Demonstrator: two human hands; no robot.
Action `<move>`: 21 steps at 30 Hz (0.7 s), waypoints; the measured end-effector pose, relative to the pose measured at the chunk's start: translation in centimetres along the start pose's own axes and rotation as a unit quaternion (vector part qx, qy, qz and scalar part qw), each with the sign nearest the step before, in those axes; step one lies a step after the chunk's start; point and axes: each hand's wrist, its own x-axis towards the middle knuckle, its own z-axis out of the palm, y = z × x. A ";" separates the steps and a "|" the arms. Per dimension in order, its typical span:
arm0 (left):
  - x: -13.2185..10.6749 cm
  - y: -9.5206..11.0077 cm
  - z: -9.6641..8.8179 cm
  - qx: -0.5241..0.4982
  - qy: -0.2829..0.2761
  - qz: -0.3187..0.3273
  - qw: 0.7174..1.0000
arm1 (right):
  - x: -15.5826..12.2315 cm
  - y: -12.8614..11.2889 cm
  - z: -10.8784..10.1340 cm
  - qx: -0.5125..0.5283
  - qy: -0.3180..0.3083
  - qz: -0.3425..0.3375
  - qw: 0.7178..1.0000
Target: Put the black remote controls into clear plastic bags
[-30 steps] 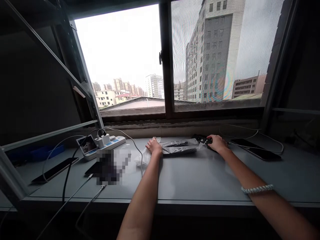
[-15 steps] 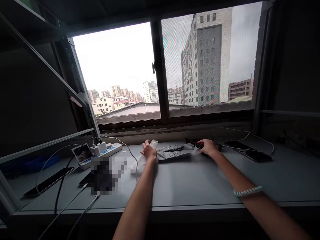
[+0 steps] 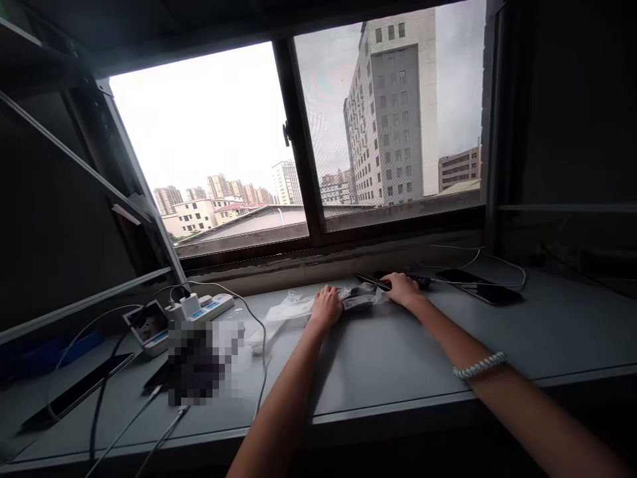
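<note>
My left hand (image 3: 326,307) lies with curled fingers on a clear plastic bag (image 3: 288,310) that holds dark long objects (image 3: 359,299), on the grey desk (image 3: 388,358) near the window. My right hand (image 3: 401,289) rests, fingers bent down, over a black remote control (image 3: 373,282) just right of the bag. Whether that hand grips the remote is hidden by the hand itself. A beaded bracelet (image 3: 478,366) sits on my right forearm.
A white power strip (image 3: 199,309) with plugs and cables lies at the left, beside a small photo card (image 3: 147,326). Dark phones lie at the left (image 3: 74,393) and at the right (image 3: 478,287) with a white cable. A metal shelf frame (image 3: 124,192) stands on the left.
My left hand slid right along the bag, toward my right hand, bunching the bag's dark contents shorter. The view shifted so everything sits further left.
</note>
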 end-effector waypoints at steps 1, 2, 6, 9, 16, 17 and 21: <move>0.0 0.2 0.3 0.001 -0.016 -0.023 1.000 | 0.0 -0.1 0.0 0.002 0.014 -0.005 1.000; -0.1 0.3 0.5 -0.001 -0.028 -0.040 0.999 | 0.0 -0.2 -0.1 0.005 0.030 -0.010 0.999; 0.1 0.0 0.9 -0.018 -0.041 -0.045 0.998 | 0.0 -0.7 -0.2 0.021 0.078 -0.022 0.996; 0.3 -0.4 1.0 -0.027 -0.037 -0.036 0.998 | 0.0 -0.8 -0.3 0.027 0.079 -0.027 0.996; 0.0 0.6 0.9 -0.001 0.001 -0.018 1.000 | -0.1 -0.7 0.0 0.056 0.075 -0.011 0.996; -0.1 0.9 1.0 -0.003 -0.001 -0.014 1.000 | -0.1 -0.7 0.1 0.058 0.075 -0.014 0.995; -0.2 1.9 1.3 -0.034 -0.029 0.001 0.999 | -0.1 -0.8 0.4 0.062 0.067 -0.030 0.995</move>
